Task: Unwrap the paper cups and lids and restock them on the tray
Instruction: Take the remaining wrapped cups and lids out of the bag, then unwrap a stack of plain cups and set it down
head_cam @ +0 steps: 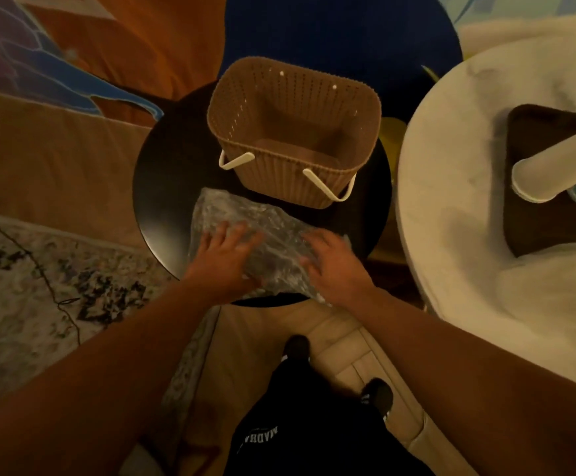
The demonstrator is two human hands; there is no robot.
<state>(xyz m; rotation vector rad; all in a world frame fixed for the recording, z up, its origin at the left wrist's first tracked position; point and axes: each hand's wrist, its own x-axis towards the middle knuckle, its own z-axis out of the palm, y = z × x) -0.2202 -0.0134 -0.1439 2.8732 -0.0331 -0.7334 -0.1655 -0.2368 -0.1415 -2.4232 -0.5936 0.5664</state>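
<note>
A crinkled clear plastic wrapper (245, 218) lies flat on the small round black table (163, 187), in front of the basket. My left hand (226, 257) presses on the wrapper's left half with fingers spread. My right hand (331, 266) rests on its right end, fingers also spread and slightly bent. On the white round table at the right, a dark brown tray (533, 235) carries a tall stack of white paper cups (554, 166) lying tilted. What the wrapper holds cannot be made out.
A brown woven plastic basket (293, 132) with white handles stands empty at the back of the black table. The white round table (451, 201) is close on the right. A patterned rug lies at the left; my feet (376, 396) stand on pale floor below.
</note>
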